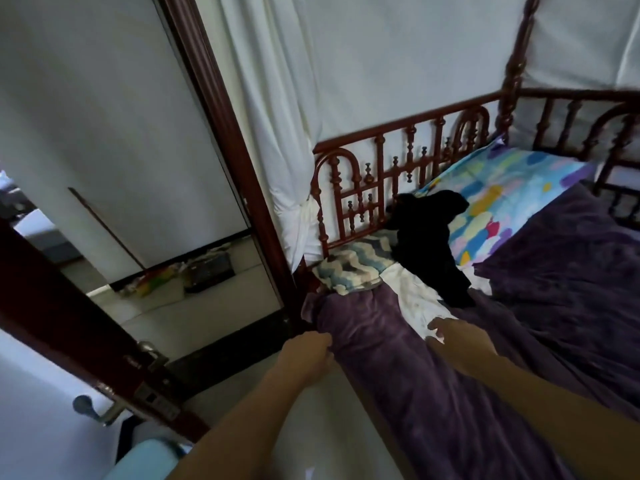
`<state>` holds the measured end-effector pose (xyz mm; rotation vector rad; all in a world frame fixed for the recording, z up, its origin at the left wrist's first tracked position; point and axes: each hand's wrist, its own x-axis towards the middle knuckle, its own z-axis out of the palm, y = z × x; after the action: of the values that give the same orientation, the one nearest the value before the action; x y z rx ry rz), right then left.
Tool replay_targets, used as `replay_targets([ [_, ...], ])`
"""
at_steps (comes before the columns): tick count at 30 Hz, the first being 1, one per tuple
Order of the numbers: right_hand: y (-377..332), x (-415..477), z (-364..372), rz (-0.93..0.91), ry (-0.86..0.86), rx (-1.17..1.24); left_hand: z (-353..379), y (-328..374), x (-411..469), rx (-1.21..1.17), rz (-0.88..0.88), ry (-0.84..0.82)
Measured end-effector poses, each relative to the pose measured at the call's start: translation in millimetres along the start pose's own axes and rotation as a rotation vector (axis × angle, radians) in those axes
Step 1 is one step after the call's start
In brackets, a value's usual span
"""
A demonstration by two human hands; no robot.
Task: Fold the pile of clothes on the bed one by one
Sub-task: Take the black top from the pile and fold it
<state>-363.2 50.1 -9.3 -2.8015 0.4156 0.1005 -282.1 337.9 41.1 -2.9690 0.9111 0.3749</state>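
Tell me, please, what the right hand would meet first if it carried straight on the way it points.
Most likely the white garment: the right hand points up the purple blanket with its fingertips at that garment's near edge, though contact is unclear. The black garment lies beyond.

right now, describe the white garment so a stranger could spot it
Start at the bed's red wooden rail. Below it, on the purple blanket, the white garment lies between a zigzag cloth and a black garment. It alone is white.
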Motion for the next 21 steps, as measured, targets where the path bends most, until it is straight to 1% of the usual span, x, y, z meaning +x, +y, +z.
replay_targets([
  [5,-11,62,22,0.035,-0.134,-0.041,10,-42,57,-0.020,0.012,-0.050],
  [10,-15,125,45,0.126,-0.184,-0.035,18,-88,138,-0.064,0.048,-0.123],
  [13,-12,163,58,0.231,-0.196,-0.056,16,-108,194,-0.128,0.072,-0.142],
  [17,-4,201,68,0.353,-0.164,-0.029,13,-115,263,-0.123,0.171,-0.145],
  [21,16,222,76,0.451,-0.177,0.013,21,-100,315,-0.141,0.258,-0.199],
])
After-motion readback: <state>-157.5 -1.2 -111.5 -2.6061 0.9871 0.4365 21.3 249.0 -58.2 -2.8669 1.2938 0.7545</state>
